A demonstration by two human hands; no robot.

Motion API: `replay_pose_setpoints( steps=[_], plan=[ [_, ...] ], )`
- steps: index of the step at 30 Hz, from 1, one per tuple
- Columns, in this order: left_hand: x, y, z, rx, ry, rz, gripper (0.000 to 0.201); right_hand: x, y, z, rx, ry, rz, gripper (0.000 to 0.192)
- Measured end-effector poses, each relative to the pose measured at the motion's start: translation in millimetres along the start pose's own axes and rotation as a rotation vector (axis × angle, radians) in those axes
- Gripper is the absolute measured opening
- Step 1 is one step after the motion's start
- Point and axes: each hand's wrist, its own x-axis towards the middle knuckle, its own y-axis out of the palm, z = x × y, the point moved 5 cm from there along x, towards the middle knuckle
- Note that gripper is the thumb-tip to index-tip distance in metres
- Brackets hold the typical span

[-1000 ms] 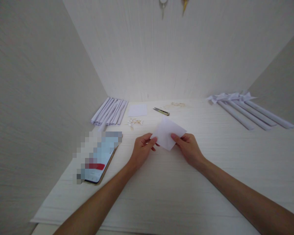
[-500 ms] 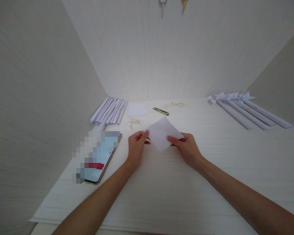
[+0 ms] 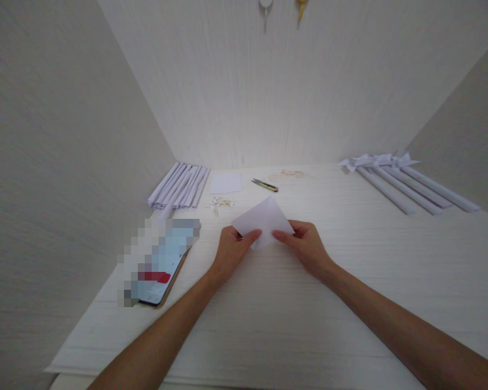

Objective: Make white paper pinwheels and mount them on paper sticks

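Head view. The left hand (image 3: 230, 251) and the right hand (image 3: 303, 245) were both pinched on a small white sheet of paper (image 3: 262, 220), held just above the white table (image 3: 293, 325), near its middle and in front of the person. The left thumb and fingers gripped the lower left edge of the sheet; the right thumb and fingers gripped the lower right edge. The two thumbs lay close together near the bottom corner, and the sheet's upper part stood free and tilted away from the camera.

Handling judgement: the sheet looked very light, thin and flexible. It would probably bend under its own weight if held by one corner, and it would crease permanently under any firm pinch. The surface appeared smooth, so a light grip could slip. Holding should be at opposite edges or corners, with the fingertips only, as both hands did here.

Surroundings, same view. A phone (image 3: 162, 265) lay on the table to the left of the left hand, its screen blurred. Behind it lay a stack of folded paper strips (image 3: 180, 186). A second flat sheet (image 3: 225, 183) and a small cutter (image 3: 264, 185) lay further back, well apart from the hands. Some small pale bits (image 3: 221, 203) lay just in front of that second sheet; what they were could not be told. A row of rolled paper tubes (image 3: 406, 184) lay at the far right.
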Motion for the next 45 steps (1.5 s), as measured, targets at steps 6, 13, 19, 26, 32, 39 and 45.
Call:
replay_pose_setpoints(
  steps=[6, 13, 19, 26, 32, 39, 45],
  plan=[
    [-0.1, 5.7, 1.9, 0.006, 0.034, 0.173, 0.019, 2.3, -2.6, -4.6, 0.044, 0.01, -0.047, 0.022],
    [0.3, 6.1, 0.9, -0.087, -0.008, 0.201, 0.021, 1.9, -0.1, -4.2, 0.126, 0.066, -0.012, 0.023],
    [10.1, 0.7, 9.7, -0.231, -0.022, 0.158, 0.02, 2.5, -0.8, -2.3, 0.207, 0.084, -0.02, 0.021],
    [16.9, -11.4, 11.1, -0.369, -0.02, -0.033, 0.028, 1.1, -1.0, -1.3, 0.192, 0.064, 0.038, 0.02],
    [20.0, -15.8, 9.0, -0.378, -0.013, -0.059, 0.03, 1.7, -1.4, -0.9, 0.144, 0.042, 0.039, 0.022],
    [23.1, -23.9, 11.5, -0.467, -0.007, -0.104, 0.031, -1.0, 6.6, 5.8, 0.127, -0.066, 0.153, 0.034],
    [20.7, -19.4, 10.6, -0.585, -0.108, -0.008, 0.032, -3.2, 11.6, 7.7, 0.105, -0.068, 0.232, 0.033]
  ],
)
